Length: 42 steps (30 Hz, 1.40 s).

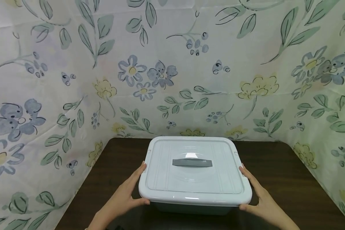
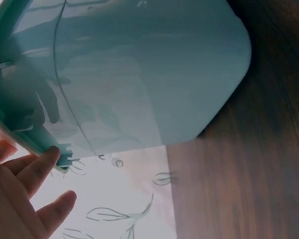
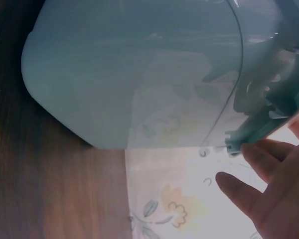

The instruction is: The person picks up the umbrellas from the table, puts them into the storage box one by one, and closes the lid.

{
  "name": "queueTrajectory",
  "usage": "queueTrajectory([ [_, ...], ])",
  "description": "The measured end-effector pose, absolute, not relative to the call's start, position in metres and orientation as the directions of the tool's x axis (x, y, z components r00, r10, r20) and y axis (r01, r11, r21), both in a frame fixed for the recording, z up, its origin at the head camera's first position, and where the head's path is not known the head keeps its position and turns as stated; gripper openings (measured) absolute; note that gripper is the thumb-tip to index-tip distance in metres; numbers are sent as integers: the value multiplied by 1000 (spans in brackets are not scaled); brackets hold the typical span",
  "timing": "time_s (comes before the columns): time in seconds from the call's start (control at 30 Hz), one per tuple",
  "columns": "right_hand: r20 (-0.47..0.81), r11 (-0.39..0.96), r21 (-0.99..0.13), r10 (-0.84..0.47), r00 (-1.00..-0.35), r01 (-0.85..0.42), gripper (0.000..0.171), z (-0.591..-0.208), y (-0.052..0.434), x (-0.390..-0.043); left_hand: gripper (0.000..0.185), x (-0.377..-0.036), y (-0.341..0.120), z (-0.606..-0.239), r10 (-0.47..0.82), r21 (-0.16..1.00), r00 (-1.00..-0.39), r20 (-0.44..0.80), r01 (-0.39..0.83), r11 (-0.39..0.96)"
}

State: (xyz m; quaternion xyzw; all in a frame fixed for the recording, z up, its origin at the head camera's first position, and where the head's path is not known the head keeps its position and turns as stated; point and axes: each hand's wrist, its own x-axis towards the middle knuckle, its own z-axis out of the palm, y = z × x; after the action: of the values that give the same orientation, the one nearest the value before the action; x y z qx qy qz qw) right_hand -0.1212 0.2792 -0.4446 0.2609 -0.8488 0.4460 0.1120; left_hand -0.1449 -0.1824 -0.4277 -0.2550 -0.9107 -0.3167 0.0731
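A grey-green plastic storage box (image 1: 193, 209) stands on the dark wooden table under a white lid (image 1: 166, 174). A grey handle (image 1: 192, 163) lies across the middle of the lid. My left hand (image 1: 123, 195) grips the left rim, its thumb at the front corner and its fingers along the side. On the opposite side my right hand (image 1: 263, 199) holds the rim the same way. In the left wrist view, fingertips (image 2: 51, 155) touch the underside of the rim. Fingertips (image 3: 250, 151) meet the rim likewise in the right wrist view. Inside the box nothing can be seen.
The dark wood-grain table (image 1: 279, 172) extends on both sides of the box. Hanging cloth (image 1: 172, 64) with printed flowers and leaves encloses the back and both sides.
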Motion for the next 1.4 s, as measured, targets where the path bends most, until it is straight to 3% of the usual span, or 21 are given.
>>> queueTrajectory([
  [0.2, 466, 444, -665, -383, -798, -601, 107, -440, 280, -122, 110, -147, -185, -428, 458, 554, -834, 308, 549, 626],
  [0.43, 429, 421, -695, -408, -806, -583, 61, -434, 287, -130, 64, -167, -192, -421, 478, 589, -794, 377, 603, 537],
  [0.6, 410, 445, -708, -374, -832, -549, 49, -426, 285, -150, 62, -200, -181, -414, 447, 605, -802, 396, 594, 530],
  [0.8, 333, 442, -782, -298, -895, -438, 46, -413, 285, -183, 59, -220, -162, -387, 453, 684, -817, 358, 560, 468],
  [0.93, 361, 406, -777, -339, -869, -481, 46, -415, 288, -209, 58, -232, -155, -375, 455, 705, -821, 344, 546, 453],
  [1.17, 415, 341, -776, -359, -836, -531, 48, -428, 288, -242, 52, -270, -157, -401, 443, 725, -816, 371, 552, 411],
  [1.4, 428, 295, -790, -362, -828, -537, 49, -430, 285, -246, 51, -287, -161, -417, 431, 743, -825, 367, 538, 397],
])
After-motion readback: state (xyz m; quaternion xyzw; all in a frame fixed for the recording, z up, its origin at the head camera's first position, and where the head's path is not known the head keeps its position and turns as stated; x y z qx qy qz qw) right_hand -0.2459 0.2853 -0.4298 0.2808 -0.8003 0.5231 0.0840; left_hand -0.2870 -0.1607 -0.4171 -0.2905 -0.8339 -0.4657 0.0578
